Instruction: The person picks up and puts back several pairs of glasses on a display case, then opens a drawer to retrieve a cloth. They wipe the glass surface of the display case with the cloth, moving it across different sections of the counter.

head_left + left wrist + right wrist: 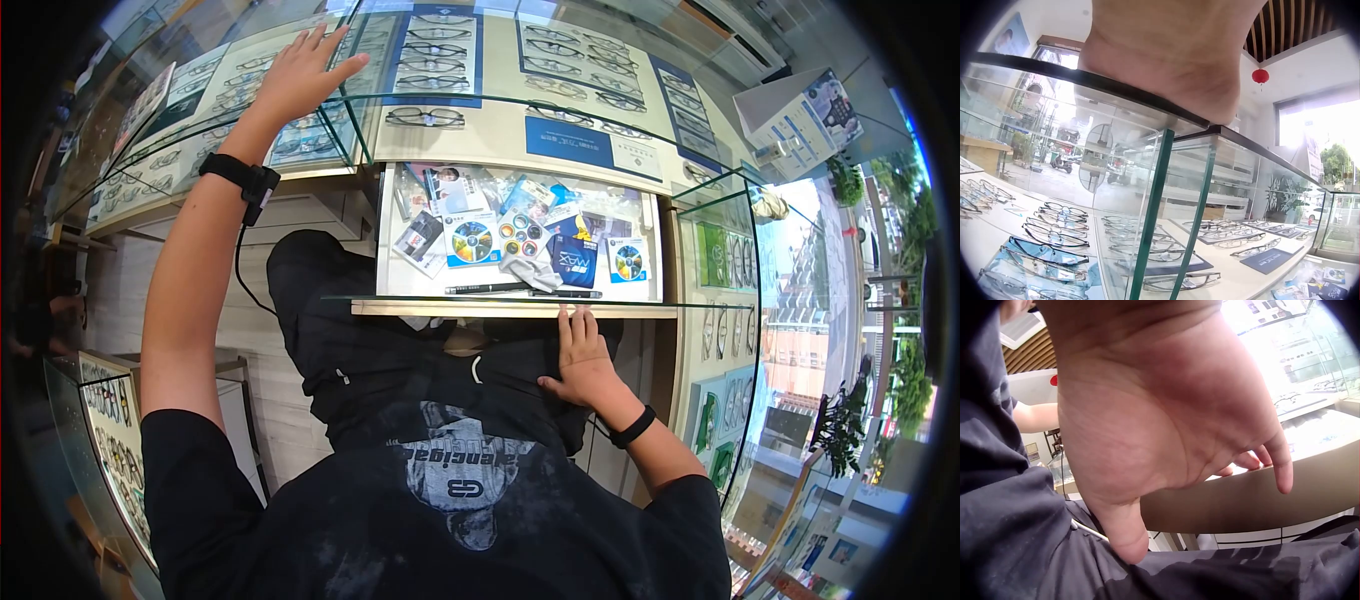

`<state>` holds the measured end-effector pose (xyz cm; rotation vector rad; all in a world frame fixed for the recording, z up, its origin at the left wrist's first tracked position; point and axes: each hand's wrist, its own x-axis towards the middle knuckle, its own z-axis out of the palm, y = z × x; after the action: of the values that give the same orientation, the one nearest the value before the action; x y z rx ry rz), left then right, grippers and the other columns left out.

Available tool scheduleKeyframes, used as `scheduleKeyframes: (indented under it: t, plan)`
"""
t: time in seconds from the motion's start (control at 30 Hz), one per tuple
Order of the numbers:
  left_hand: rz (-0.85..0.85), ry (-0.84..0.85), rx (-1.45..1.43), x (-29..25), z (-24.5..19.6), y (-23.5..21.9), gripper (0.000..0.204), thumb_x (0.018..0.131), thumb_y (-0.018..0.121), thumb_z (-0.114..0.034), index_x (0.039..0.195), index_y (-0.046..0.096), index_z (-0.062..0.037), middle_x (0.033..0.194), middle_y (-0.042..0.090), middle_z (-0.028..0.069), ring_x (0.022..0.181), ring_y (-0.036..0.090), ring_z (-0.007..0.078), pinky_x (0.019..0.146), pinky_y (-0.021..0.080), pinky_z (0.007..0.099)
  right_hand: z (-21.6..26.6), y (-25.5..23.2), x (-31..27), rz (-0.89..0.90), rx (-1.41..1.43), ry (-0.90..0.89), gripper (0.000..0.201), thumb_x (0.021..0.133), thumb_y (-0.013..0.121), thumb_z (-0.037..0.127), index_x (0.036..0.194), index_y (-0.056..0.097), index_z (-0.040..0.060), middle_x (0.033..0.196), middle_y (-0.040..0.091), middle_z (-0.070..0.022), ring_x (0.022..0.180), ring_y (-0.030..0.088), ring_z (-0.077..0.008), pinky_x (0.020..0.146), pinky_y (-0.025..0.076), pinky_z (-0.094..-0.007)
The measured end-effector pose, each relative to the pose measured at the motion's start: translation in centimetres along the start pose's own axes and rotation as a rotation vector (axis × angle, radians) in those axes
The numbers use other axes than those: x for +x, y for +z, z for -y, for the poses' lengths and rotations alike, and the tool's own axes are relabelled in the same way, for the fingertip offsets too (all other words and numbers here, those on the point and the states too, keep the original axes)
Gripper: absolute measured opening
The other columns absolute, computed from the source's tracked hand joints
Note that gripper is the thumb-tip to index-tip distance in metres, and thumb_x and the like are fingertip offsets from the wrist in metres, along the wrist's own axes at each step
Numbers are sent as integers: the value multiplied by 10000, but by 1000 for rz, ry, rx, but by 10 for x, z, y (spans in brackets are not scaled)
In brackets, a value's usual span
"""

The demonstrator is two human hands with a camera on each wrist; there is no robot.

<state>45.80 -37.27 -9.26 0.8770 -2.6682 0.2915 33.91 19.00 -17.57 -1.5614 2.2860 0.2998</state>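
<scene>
In the head view the left hand (305,75) lies spread on the glass top of a display case, fingers straight, holding nothing; its heel (1166,81) rests on the glass edge in the left wrist view. The right hand (585,362) touches the front edge of a pulled-out white drawer (410,283) with its fingertips, thumb apart. In the right wrist view the right hand (1166,419) has its fingers over the drawer front (1210,509). Inside the drawer are round colour-wheel cards (472,240), a blue packet (574,262), leaflets and dark pens (485,288).
Rows of eyeglasses (432,52) lie under the glass beyond the drawer, with a blue card (568,142) near them. More glasses stand in the cases at both sides. A brochure stand (800,120) is at the upper right. The person's legs are below the drawer.
</scene>
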Motion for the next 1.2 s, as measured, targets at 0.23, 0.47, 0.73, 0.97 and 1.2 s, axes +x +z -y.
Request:
scheduleKeyframes:
  t: [0.23, 0.47, 0.73, 0.97, 1.2]
  plan:
    - [6, -6, 4, 1, 0, 1, 875, 933, 373, -797, 1582, 394, -211, 1656, 303, 160, 1536, 262, 350, 1243, 228, 466, 0, 3, 0, -4, -14, 2, 1273, 718, 841, 555, 1565, 160, -109, 1524, 301, -367, 1443, 301, -489, 1081, 428, -487]
    - [35, 20, 67, 1, -8, -18, 815, 965, 414, -727, 1555, 435, -165, 1613, 385, 168, 1489, 360, 343, 1195, 327, 461, -11, -30, 3, 31, 35, -38, 1018, 819, 769, 528, 1508, 337, -84, 1485, 404, -315, 1403, 391, -440, 1037, 465, -475]
    - [189, 380, -111, 2, -99, -186, 336, 957, 613, -378, 1002, 706, -58, 952, 722, 145, 911, 682, 365, 808, 532, 476, 1, -287, -65, 368, 278, -121, 574, 984, 573, 549, 1224, 660, 35, 817, 722, -178, 859, 697, -388, 802, 551, -440]
    - [-264, 874, -586, -26, -220, -308, 284, 955, 595, -238, 787, 721, -46, 725, 690, 170, 737, 702, 376, 648, 543, 474, -96, -424, -35, 217, 173, 297, 511, 1022, 557, 493, 1081, 735, 18, 638, 688, -102, 544, 671, -170, 526, 508, -310]
    - [125, 1582, -1480, -160, -338, -375, 414, 795, 762, -436, 1024, 745, -92, 1156, 656, 170, 1085, 618, 443, 883, 524, 507, -188, -504, -2, -48, 190, 690, 475, 1031, 518, 439, 1080, 764, 35, 572, 644, -93, 431, 551, -157, 463, 450, -321]
